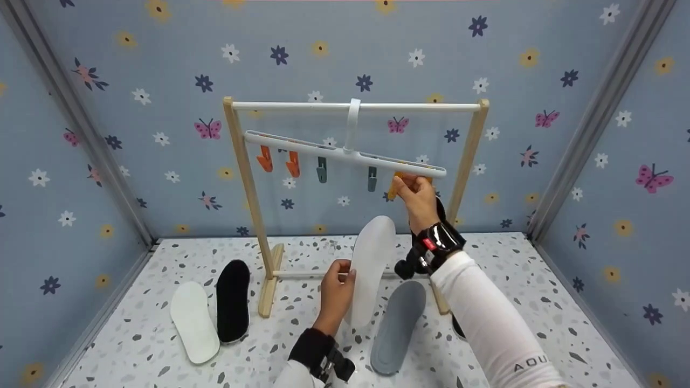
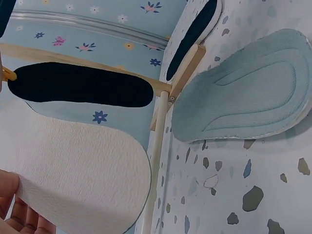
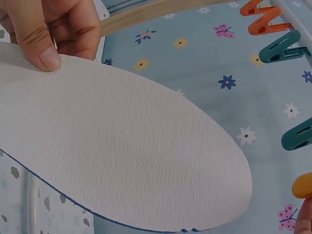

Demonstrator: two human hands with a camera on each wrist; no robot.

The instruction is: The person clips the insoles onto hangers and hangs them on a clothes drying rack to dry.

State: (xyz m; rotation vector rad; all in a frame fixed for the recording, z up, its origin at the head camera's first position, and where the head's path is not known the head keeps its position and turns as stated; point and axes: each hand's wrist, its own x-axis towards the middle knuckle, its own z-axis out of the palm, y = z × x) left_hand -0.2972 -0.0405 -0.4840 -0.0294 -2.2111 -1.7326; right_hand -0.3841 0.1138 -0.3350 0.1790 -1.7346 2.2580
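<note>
My left hand pinches a white insole by its edge, thumb on the near face, the insole standing nearly upright below the hanger. My right hand grips a yellow clip near the low right end of the white hanger. A finger on that yellow clip shows at the right edge of the right wrist view. The insole's rounded end lies a little short of the clip there. Behind my right wrist hangs a black insole, held at its end by another yellow clip.
The tilted hanger hooks over a wood-and-white rack. It also carries orange clips and green clips. On the speckled floor lie a grey insole, a pale insole and a black insole.
</note>
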